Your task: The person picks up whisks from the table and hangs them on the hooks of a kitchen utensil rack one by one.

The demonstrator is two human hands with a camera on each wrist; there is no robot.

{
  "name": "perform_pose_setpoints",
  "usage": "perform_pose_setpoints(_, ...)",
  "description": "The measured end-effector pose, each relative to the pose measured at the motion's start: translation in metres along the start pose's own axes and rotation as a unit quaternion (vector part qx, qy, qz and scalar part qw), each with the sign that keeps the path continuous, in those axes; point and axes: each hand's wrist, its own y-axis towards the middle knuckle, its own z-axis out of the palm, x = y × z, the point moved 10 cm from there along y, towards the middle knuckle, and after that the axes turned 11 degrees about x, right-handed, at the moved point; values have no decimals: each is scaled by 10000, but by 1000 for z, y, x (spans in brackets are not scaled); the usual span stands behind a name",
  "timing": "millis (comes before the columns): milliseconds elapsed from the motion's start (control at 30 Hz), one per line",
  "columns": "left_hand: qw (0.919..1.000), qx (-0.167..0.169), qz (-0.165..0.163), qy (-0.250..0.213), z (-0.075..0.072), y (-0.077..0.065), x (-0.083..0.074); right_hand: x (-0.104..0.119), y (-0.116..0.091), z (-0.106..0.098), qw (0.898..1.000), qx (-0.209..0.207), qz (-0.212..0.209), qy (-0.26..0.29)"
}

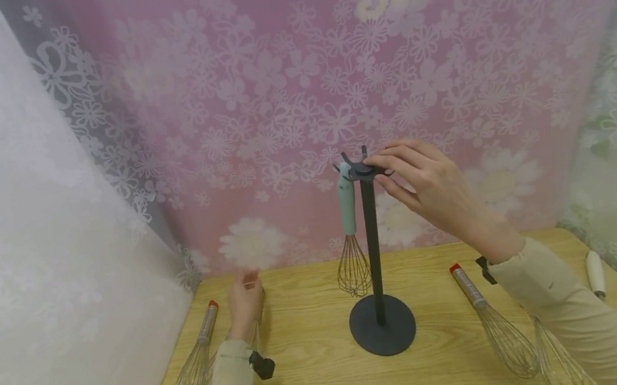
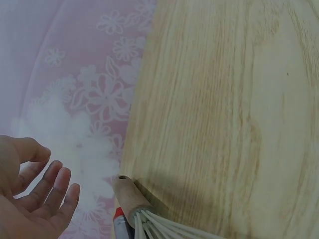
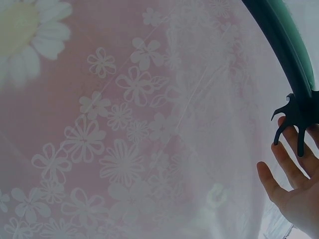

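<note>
A black stand point(image 1: 372, 243) with curved hooks on top and a round base stands mid-table. From one of its left hooks hangs a whisk with a mint-green handle point(image 1: 348, 206), wires down. My right hand point(image 1: 433, 184) holds the top of the stand, fingers over the hub and thumb lower at the hooks; the right wrist view shows its fingers point(image 3: 286, 164) among the hooks. My left hand point(image 1: 246, 305), blurred, is over the table at left, fingers loosely bent and holding nothing. Near it lies a wooden-handled whisk point(image 2: 130, 196), mostly covered by the hand in the head view.
A metal whisk with a red tip point(image 1: 206, 327) lies at the left edge. At right lie another red-tipped whisk point(image 1: 469, 288), a whisk point(image 1: 557, 355) partly under my right sleeve, and a white handle point(image 1: 596, 272). A flowered pink curtain point(image 1: 281, 90) hangs behind the table.
</note>
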Motion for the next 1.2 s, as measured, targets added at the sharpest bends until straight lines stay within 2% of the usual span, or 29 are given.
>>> perform_pose_setpoints(200, 9991, 188, -390, 29, 1, -1, 14, -1, 0, 1, 10000, 52, 1, -14)
perform_pose_setpoints(333, 9989, 272, -370, 117, 1, -1, 17, -1, 0, 2, 10000, 69, 15, 7)
perform_pose_setpoints(600, 9942, 572, -542, 737, 7, 1, 30, -1, 0, 2, 10000, 60, 35, 3)
perform_pose_setpoints(800, 9897, 741, -506, 1114, 8, -2, 32, 1, 1, 1, 10000, 85, 27, -13)
perform_pose_setpoints(1200, 9841, 787, -293, 1564, 13, -4, 24, 3, 2, -1, 9999, 47, 73, -111)
